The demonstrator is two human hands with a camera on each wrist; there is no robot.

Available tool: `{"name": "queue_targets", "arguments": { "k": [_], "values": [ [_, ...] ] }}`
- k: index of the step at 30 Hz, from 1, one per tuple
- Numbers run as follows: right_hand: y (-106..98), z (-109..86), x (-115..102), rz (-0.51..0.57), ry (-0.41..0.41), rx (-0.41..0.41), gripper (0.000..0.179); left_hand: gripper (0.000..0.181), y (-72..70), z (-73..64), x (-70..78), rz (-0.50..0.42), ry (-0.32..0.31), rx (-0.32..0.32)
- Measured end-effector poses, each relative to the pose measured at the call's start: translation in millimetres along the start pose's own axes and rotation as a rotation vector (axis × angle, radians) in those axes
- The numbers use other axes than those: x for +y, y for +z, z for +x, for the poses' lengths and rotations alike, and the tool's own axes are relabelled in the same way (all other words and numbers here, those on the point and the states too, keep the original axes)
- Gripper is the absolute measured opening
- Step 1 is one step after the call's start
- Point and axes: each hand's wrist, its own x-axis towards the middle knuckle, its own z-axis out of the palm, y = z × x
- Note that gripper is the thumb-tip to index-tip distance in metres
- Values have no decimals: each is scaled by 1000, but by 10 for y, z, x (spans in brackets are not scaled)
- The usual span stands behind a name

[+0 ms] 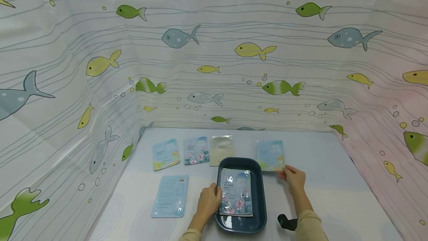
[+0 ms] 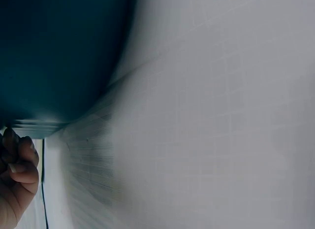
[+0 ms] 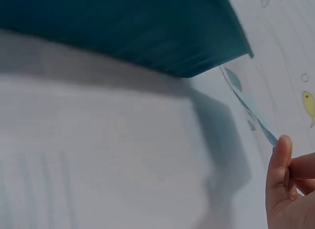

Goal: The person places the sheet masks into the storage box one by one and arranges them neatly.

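Note:
A dark blue tray stands at the front middle of the table, with a floral face mask packet in it. My left hand grips the tray's left rim, close to that packet's edge; in the left wrist view its curled fingers meet the tray wall. Beyond the tray's right far corner lies a light blue face mask packet with a yellow-green lower edge. My right hand pinches this packet's lower right corner between thumb and fingers; the right wrist view shows the packet edge-on.
Along the back left are a light blue packet, a floral packet and a pale gold packet. Another blue packet lies left of my left hand. A black object sits by my right sleeve. Fish-print sheeting surrounds the table.

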Motion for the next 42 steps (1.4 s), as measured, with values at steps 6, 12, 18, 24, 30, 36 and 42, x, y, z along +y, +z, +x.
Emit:
{"name": "queue_targets", "arguments": {
  "k": [6,12,18,24,30,36,42],
  "values": [
    [-20,-51,-139,78,-56,-20,41,26,-1,1,1,10,1,5],
    [-10,-92,-246,18,-19,14,42,27,-7,-1,3,17,11,13],
    [-5,-164,-344,51,-20,61,41,27,-9,4,5,11,11,9],
    [2,-230,-384,95,-47,73,39,26,-4,14,3,10,6,2],
    [47,-389,-443,59,17,12,43,26,4,11,-1,5,9,2],
    [132,-532,-414,55,13,-27,42,26,3,12,-8,2,13,5],
    [184,-650,-354,30,-1,-63,40,26,-4,11,-8,-5,16,5]
  ]
}}
